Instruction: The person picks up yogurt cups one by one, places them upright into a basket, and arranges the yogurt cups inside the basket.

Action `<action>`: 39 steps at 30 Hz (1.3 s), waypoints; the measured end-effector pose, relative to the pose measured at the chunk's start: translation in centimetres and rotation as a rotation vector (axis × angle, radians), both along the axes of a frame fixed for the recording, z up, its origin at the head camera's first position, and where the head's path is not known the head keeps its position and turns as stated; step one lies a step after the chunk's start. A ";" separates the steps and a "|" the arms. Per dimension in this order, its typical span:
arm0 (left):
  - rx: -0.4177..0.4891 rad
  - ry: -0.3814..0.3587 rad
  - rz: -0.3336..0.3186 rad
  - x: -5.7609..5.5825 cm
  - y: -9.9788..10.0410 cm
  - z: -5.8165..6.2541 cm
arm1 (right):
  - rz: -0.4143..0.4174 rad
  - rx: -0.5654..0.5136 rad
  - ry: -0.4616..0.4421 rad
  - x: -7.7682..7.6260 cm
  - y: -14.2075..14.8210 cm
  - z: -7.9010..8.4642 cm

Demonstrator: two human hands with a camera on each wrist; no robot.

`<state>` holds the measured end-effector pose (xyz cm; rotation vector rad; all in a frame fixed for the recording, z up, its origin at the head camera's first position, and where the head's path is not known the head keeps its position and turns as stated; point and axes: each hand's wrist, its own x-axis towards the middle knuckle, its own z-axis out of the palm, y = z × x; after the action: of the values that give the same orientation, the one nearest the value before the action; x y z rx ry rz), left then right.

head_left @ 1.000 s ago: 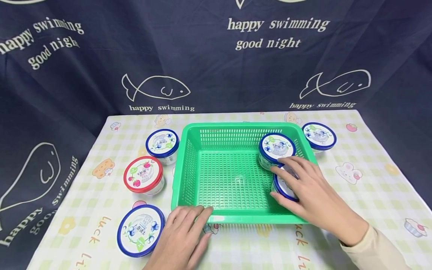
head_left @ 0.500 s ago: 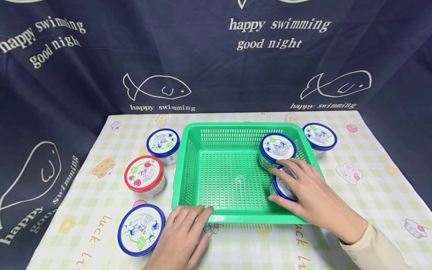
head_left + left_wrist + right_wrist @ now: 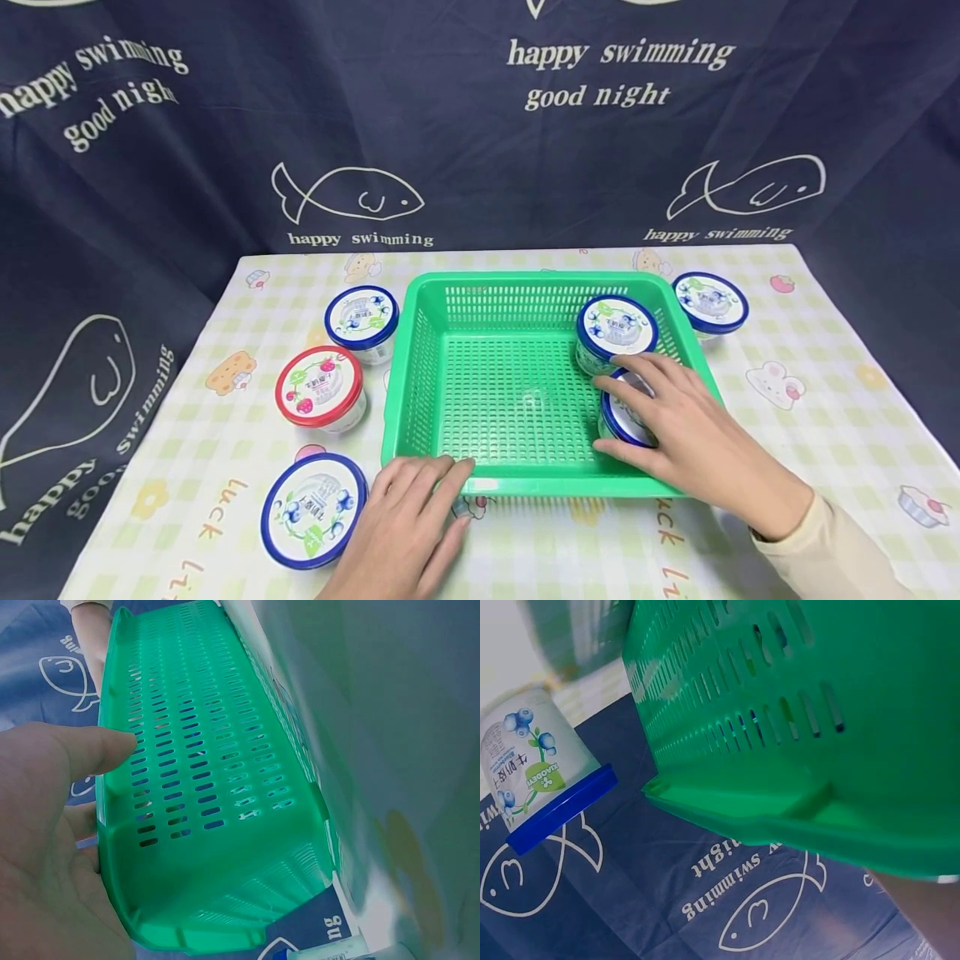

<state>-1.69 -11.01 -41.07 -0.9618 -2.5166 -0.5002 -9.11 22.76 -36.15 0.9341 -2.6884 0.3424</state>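
Note:
A green plastic basket [image 3: 517, 486] with slotted walls stands mid-table. My left hand [image 3: 405, 525] grips its near rim at the left corner; in the left wrist view the thumb [image 3: 112, 750] presses the outer wall [image 3: 180, 765] and the fingers go over the rim. Inside the basket, at the near right, my right hand [image 3: 690, 433] holds a blue-lidded tub [image 3: 621, 423], thumb on the near side and fingers across the lid. Another blue-lidded tub [image 3: 618, 327] with blueberries on its lid stands upright just behind it. The right wrist view shows the basket wall [image 3: 727, 765], which hides the held tub.
Left of the basket stand a blue-lidded tub [image 3: 362, 317], a red-lidded tub [image 3: 319, 387] and a nearer blue-lidded tub [image 3: 313, 512]. One more blue-lidded tub [image 3: 709, 302] is at the back right outside the basket. A dark printed curtain [image 3: 480, 150] hangs behind the table.
My right hand and the tub it holds have shifted slightly left inside the basket. The left hand, the basket and the other tubs stay in place.

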 end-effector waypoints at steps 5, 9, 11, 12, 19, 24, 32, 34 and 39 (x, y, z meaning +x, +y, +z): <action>0.002 0.007 0.001 0.0 0.0 0.0 | 0.001 0.000 -0.007 0.0 0.0 0.0; 0.020 0.018 -0.005 -0.1 0.1 0.0 | -0.002 0.005 -0.029 0.0 0.0 0.1; 0.027 0.023 -0.007 -0.2 0.1 0.0 | -0.002 0.008 -0.043 0.0 0.0 0.1; 0.032 0.026 -0.008 -0.2 0.1 -0.1 | -0.002 0.010 -0.050 0.1 0.0 0.1; 0.010 0.020 0.000 0.0 0.1 0.0 | 0.002 0.007 -0.070 0.1 0.1 0.0; 0.024 0.027 -0.002 -0.1 0.2 0.1 | 0.001 -0.002 -0.073 0.1 0.1 0.0; 0.014 0.012 0.000 0.0 0.1 0.1 | 0.007 -0.019 -0.054 0.2 0.0 0.0; 0.011 0.015 -0.002 0.0 0.0 0.1 | 0.008 -0.026 -0.045 0.3 0.1 0.1; -0.003 -0.002 0.004 0.1 0.0 0.1 | 0.001 -0.032 -0.020 0.5 0.2 0.3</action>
<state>-1.64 -11.01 -40.92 -0.9575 -2.5214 -0.4962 -8.59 22.99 -35.80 0.9272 -2.6923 0.3961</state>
